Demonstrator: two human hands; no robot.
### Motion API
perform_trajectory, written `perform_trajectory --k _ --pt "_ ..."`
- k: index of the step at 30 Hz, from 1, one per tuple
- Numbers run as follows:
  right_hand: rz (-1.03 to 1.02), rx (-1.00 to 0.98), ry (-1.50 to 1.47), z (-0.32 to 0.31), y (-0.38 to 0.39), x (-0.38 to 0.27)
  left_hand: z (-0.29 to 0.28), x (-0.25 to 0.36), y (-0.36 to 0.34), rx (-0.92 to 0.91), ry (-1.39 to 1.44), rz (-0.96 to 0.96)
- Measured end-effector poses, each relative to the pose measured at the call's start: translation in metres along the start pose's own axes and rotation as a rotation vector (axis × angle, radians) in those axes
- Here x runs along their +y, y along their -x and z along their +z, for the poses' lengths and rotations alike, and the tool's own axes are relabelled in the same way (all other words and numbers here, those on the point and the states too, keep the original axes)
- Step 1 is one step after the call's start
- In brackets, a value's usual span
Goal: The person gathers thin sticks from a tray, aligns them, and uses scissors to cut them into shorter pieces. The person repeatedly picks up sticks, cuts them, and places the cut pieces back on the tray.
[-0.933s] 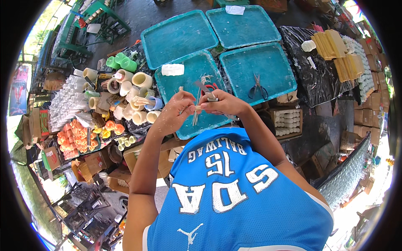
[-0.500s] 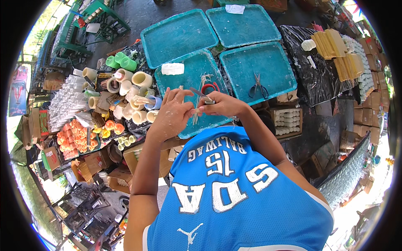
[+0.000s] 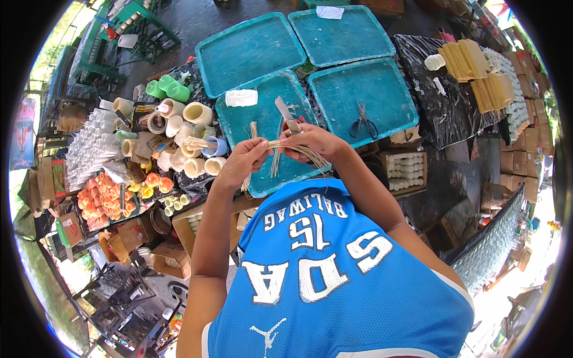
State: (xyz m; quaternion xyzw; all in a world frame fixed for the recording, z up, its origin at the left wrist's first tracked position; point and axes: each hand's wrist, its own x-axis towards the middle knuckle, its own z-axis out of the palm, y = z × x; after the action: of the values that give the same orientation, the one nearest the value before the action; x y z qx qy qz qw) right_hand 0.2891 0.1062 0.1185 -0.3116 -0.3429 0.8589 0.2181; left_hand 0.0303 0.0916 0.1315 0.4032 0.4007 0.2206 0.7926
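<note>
A bundle of pale, thin cords [image 3: 316, 157] stretches between my two hands over the near teal tray [image 3: 292, 86]. My left hand [image 3: 243, 161] is closed, pinching one end of it. My right hand [image 3: 315, 142] grips the bundle further along, and the loose ends fan out below its fingers. That same hand also holds a knife [image 3: 285, 110], its blade pointing up and away from me. More pale cords [image 3: 253, 129] show above and below my left hand; whether it holds them I cannot tell. Something red-handled [image 3: 300, 119] lies mostly hidden behind my right hand.
Dark-handled scissors [image 3: 363, 122] lie in the right teal tray [image 3: 394, 71]. A folded white cloth or paper [image 3: 241, 98] rests on the near tray's edge. Cream cylinders [image 3: 197, 112] and a blue cup of sticks [image 3: 216, 147] crowd the left. Yellow sheets [image 3: 471, 59] are stacked at right.
My left hand's spread fingers have closed on the cords and dropped slightly. The cords now stretch between both hands. The knife in my right hand has turned to point upward.
</note>
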Motion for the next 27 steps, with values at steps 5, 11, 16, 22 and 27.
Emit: perform_trajectory --k 5,11,16,22,27 --pt "-0.056 0.005 0.252 0.002 -0.001 -0.005 0.01 -0.004 0.0 0.104 -0.109 0.014" --pt "-0.036 0.041 0.307 0.004 -0.007 -0.001 0.014 0.001 0.002 0.139 -0.195 0.026" --pt "-0.179 0.049 0.113 0.014 -0.009 0.006 0.015 0.006 0.004 0.144 -0.133 0.06" --pt "-0.269 0.207 -0.014 0.037 -0.019 0.008 0.028 -0.007 -0.005 0.345 0.089 0.106" --pt "-0.245 0.246 0.182 0.026 -0.027 0.005 0.013 -0.012 -0.02 0.318 0.511 0.122"
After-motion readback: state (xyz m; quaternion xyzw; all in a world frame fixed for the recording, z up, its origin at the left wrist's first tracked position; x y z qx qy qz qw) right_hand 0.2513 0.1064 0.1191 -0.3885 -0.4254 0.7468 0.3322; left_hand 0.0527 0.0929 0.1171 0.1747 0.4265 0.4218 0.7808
